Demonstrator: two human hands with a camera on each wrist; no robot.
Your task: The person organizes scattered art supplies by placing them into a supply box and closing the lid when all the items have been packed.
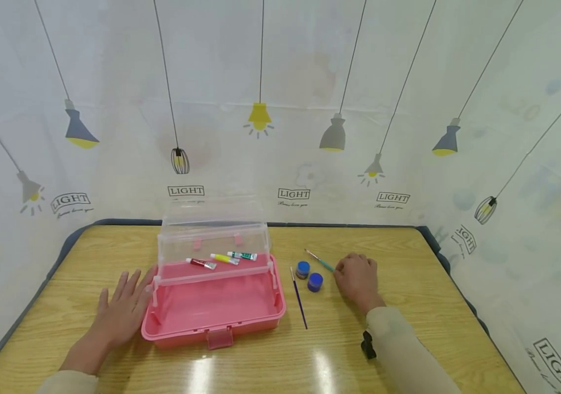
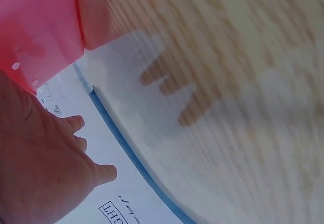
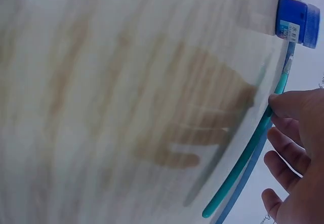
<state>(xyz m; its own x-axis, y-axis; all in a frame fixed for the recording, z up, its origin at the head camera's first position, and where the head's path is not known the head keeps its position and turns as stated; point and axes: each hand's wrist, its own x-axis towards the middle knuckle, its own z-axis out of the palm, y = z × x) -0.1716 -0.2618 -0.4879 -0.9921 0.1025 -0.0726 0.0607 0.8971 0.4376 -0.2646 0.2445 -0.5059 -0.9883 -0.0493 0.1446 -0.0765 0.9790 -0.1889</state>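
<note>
My right hand (image 1: 357,279) pinches a teal paintbrush (image 3: 243,158) between thumb and fingers. In the head view, its bristle end points to the back left. Two small blue-lidded paint jars (image 1: 315,282) stand left of that hand; one jar (image 3: 297,22) shows at the top of the right wrist view. Further left lies a purple paintbrush (image 1: 299,300). A pink plastic box (image 1: 211,335) stands with its clear lid (image 1: 213,235) raised. My left hand (image 1: 121,312) rests at the box's left side with straight fingers, some hidden by it.
Red, yellow and green paint tubes (image 1: 224,259) overlap the lower part of the raised lid in the head view. A latch (image 1: 219,338) hangs at the box's front. The wooden table (image 1: 388,241) meets a white curtain with printed lamps (image 1: 300,71) at its back and sides.
</note>
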